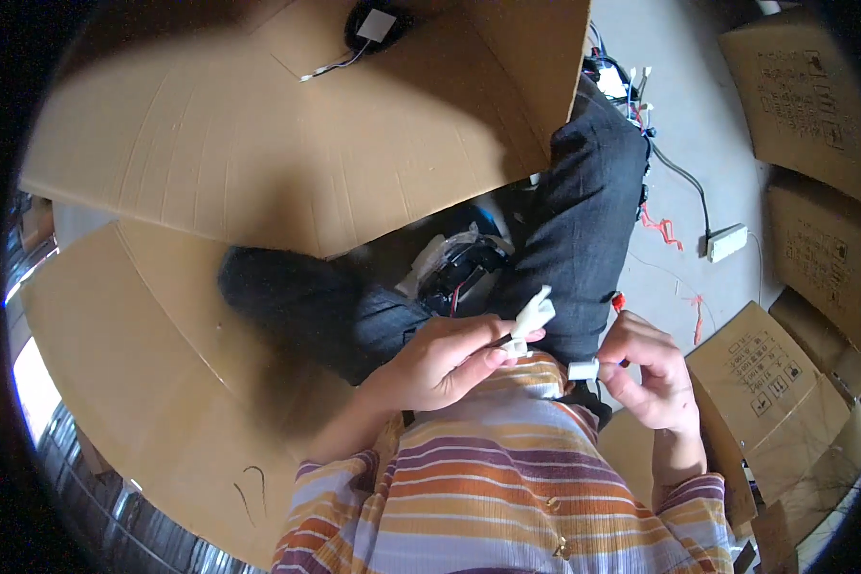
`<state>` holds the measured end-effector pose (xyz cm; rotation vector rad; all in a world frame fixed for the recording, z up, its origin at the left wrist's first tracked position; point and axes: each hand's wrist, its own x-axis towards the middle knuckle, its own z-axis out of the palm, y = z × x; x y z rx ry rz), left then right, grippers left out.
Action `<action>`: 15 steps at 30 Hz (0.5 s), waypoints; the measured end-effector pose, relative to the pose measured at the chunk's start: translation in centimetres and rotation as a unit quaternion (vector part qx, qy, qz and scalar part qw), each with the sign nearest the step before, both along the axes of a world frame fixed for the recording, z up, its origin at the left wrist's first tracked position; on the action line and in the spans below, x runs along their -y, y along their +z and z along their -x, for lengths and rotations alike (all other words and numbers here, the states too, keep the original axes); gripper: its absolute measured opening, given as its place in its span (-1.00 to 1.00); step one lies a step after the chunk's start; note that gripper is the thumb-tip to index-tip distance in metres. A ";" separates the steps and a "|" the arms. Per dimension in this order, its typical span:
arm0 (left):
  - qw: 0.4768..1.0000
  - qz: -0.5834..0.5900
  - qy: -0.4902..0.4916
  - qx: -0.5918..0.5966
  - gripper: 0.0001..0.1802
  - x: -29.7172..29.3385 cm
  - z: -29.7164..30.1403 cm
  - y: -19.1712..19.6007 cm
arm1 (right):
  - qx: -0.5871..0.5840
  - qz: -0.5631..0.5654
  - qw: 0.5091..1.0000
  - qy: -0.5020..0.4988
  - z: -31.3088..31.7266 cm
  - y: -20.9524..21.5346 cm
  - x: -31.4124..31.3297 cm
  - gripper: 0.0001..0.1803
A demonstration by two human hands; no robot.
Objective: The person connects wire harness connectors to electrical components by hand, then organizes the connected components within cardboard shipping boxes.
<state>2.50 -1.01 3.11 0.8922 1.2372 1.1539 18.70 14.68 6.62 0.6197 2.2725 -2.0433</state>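
In front of my body, my left hand (437, 365) pinches a white plastic wire connector (534, 318) between thumb and fingers. A short dark lead runs back from this connector into the hand. To the right, my right hand (652, 371) has its fingers closed on another white connector (584, 370), which points toward the left one. The two connectors are apart. A small red piece (619, 301) sticks up above the right hand's fingers. Between my legs lies a black rounded device (464, 273) partly wrapped in clear plastic, with a red wire on it.
A large open cardboard box (306, 143) fills the upper left, holding a black round part (378, 27) with a wire lead. Several cardboard boxes (804, 220) line the right side. On the floor lie a white power strip (728, 243), tangled wires (631, 91) and red cord (662, 228).
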 end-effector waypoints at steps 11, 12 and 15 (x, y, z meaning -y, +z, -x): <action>0.989 -0.016 -0.019 -0.148 -0.53 -0.6 -0.2 0.1 | -0.017 0.064 0.996 -0.054 0.6 1.3 0.2 -0.98; 0.988 -0.023 -0.013 -0.155 -0.53 -0.5 -0.3 0.0 | -0.017 0.042 0.998 -0.043 0.6 1.2 0.2 -0.98; 0.982 -0.040 0.005 -0.187 -0.53 -0.4 -0.4 -0.3 | -0.006 -0.016 1.000 -0.020 0.6 1.3 0.2 -0.97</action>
